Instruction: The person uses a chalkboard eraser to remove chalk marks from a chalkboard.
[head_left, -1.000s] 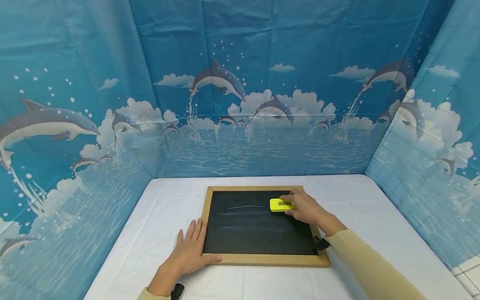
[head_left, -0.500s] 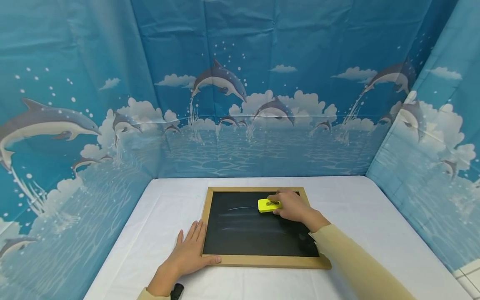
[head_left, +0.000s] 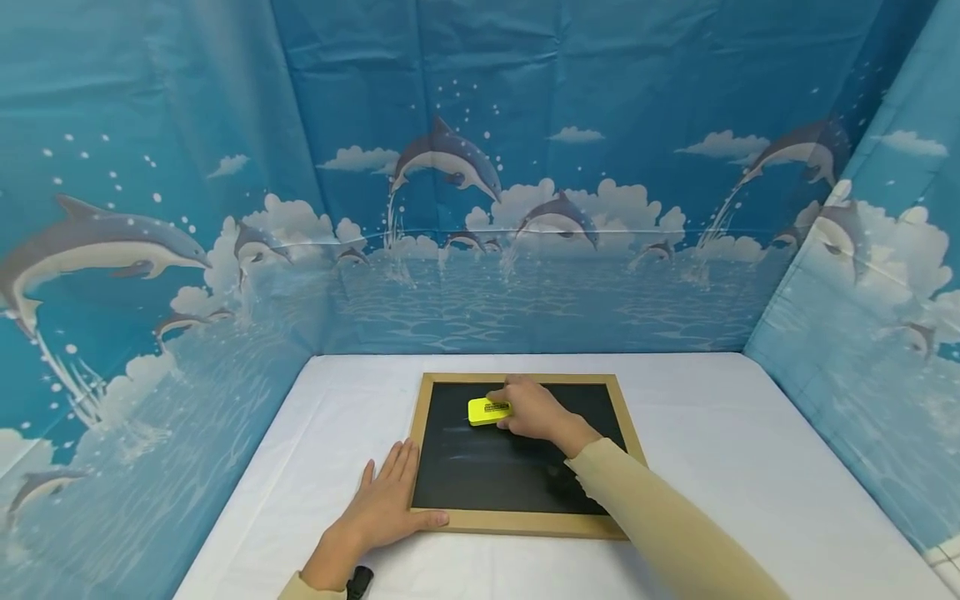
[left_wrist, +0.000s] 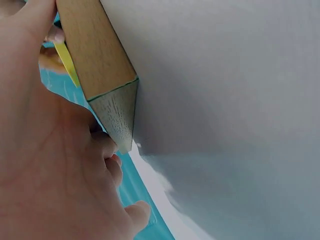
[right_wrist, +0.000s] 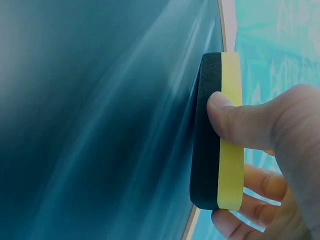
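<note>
Left hand (head_left: 381, 504), fingers extended, rests against the framed chalkboard (head_left: 495, 493) to its right. Faint streaks (head_left: 459, 457) lie between the hands. Farther out, right hand (head_left: 536, 410) grips a yellow-and-black eraser (head_left: 482, 412) on the board. Dolphin-print curtain (head_left: 487, 308) hangs beyond both hands.

Plain beige right sleeve (head_left: 675, 537) at five o'clock in the head view, its cuff (head_left: 587, 460) loose and slightly uneven, matching beige left sleeve (head_left: 309, 589) at seven o'clock, small black rounded device (head_left: 361, 579) just beside it, bare fingers (right_wrist: 266, 183)
</note>
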